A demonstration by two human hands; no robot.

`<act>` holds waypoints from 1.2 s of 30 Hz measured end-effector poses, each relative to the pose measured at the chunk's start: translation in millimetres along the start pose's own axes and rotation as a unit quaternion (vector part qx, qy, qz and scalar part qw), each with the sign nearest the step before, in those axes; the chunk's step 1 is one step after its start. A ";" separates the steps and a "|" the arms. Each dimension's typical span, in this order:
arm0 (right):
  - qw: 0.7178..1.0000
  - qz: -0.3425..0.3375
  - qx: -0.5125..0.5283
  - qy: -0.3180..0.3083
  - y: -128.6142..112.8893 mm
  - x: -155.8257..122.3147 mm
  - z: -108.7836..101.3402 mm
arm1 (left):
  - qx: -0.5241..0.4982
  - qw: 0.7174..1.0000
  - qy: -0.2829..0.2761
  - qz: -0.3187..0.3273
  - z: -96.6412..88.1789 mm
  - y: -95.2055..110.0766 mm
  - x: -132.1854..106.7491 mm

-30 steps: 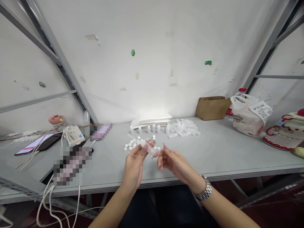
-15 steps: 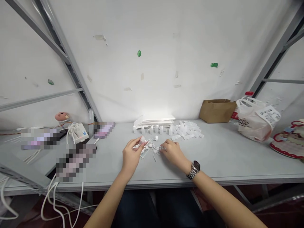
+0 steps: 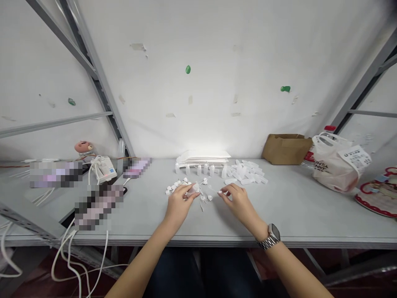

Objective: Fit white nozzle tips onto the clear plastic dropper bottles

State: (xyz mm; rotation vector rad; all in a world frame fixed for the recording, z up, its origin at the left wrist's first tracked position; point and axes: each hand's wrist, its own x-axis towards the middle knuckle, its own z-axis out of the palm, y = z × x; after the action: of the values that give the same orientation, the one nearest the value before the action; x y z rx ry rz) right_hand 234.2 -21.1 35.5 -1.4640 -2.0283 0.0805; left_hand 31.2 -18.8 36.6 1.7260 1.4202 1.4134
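Over tbl (image 3: 288,211), L hand (image 3: 179,203): plastic btl (image 3: 194,189)

You sit facing a white painted wall (image 3: 198,82), scarred with torn patches where the paint has lifted and dotted with small blobs of green putty (image 3: 187,69). On your left, a grey steel shelving upright (image 3: 93,70) runs diagonally up the frame, with a horizontal rail (image 3: 52,124) joining it, and a matching upright (image 3: 362,82) and rail (image 3: 372,113) stand on your right. A long pale grey workbench (image 3: 294,207) crosses in front of you, its edge trimmed in metal. Below it, the floor (image 3: 356,275) looks dark and reddish, and a bright patch of light (image 3: 201,147) glows low on the wall
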 end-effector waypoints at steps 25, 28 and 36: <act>0.942 0.051 0.316 0.104 -22.5 -11.2 -27.7 | 0.175 0.982 -0.018 0.076 13.6 7.0 -18.5; 0.933 0.028 0.346 0.092 -40.2 -19.5 -30.8 | 0.171 0.979 -0.028 0.107 15.4 14.8 -27.3; 0.935 0.015 0.335 0.112 -42.0 -22.3 -18.7 | 0.137 0.967 0.005 0.216 15.0 26.3 -36.8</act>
State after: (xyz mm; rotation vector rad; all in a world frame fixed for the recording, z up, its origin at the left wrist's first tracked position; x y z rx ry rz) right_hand 213.0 -62.2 57.1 -1.0093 -1.5658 0.5376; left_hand 58.3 -57.9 39.1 2.3186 1.3471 1.4921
